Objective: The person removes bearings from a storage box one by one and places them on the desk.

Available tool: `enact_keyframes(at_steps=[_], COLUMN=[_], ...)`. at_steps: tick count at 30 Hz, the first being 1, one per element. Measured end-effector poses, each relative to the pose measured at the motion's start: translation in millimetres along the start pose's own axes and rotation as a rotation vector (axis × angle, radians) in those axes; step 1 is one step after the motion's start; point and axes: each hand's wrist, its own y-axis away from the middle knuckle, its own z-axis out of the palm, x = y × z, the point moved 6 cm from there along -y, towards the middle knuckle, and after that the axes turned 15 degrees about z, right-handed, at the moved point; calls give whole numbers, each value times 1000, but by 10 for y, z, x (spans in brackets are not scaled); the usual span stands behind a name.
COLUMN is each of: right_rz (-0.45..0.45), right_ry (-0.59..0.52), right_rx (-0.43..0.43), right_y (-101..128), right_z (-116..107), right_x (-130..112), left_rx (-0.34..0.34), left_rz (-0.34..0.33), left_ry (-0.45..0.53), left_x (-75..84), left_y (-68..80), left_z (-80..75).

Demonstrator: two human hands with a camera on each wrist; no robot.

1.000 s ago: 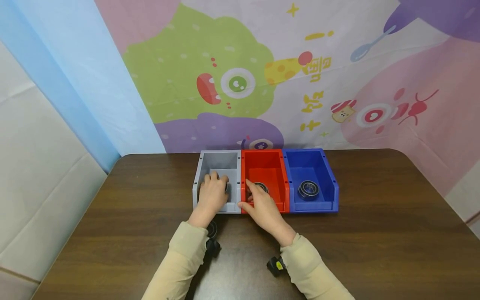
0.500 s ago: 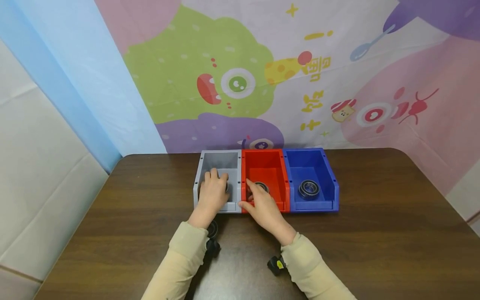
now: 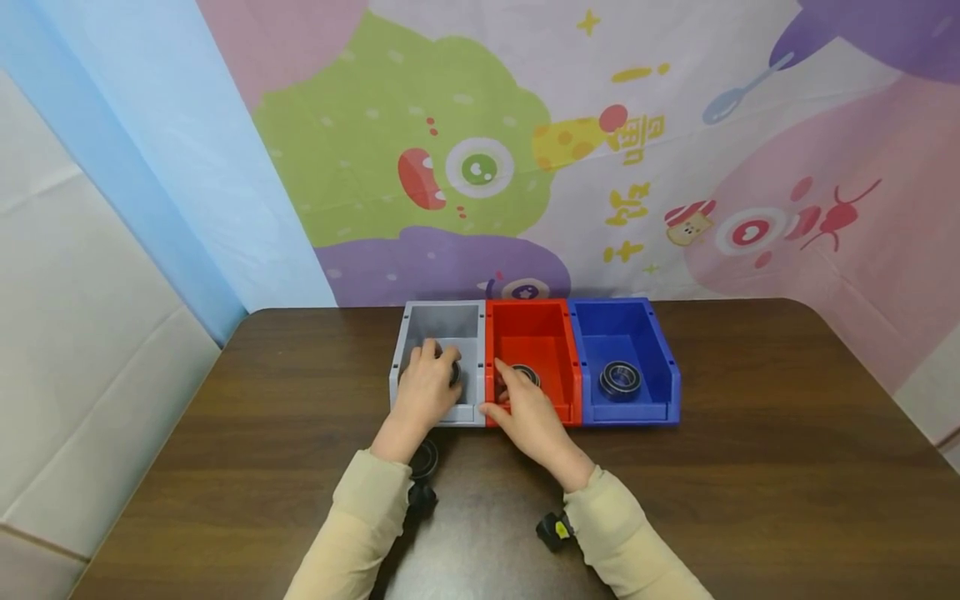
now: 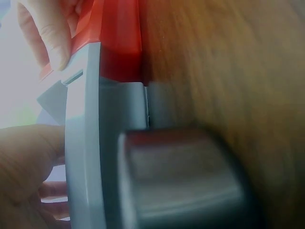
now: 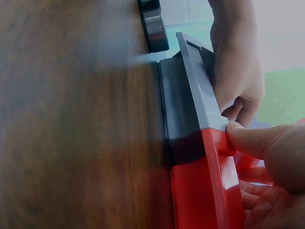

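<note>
Three bins stood side by side at the 12 o'clock edge of the dark wooden desk (image 3: 225,467). At the left, the left hand (image 3: 424,392) lay inside the grey bin (image 3: 402,333), its fingers curled over a dark bearing (image 3: 454,372) that was mostly hidden; whether the fingers actually gripped it could not be told. At 6 o'clock of that bin, another dark ring (image 3: 425,459) lay on the desk just beside the left wrist. In the middle, the right hand (image 3: 528,414) reached into the red bin (image 3: 534,321), its thumb pressed on the front lip where red met grey and its fingers curled beside a second bearing (image 3: 522,374); a grasp could not be confirmed. At the right, the blue bin (image 3: 660,367) held a third bearing (image 3: 619,380), lying flat and untouched.
</note>
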Motion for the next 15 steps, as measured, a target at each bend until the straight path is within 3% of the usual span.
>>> enact_keyframes(at_steps=[15], right_rz=[-42], right_ry=[11], right_rx=[22], right_y=[8], right_z=[-15], right_x=[-11], left_rx=[11], left_rz=[0], left_ry=[68], left_x=[108], left_y=[6], left_z=[-137])
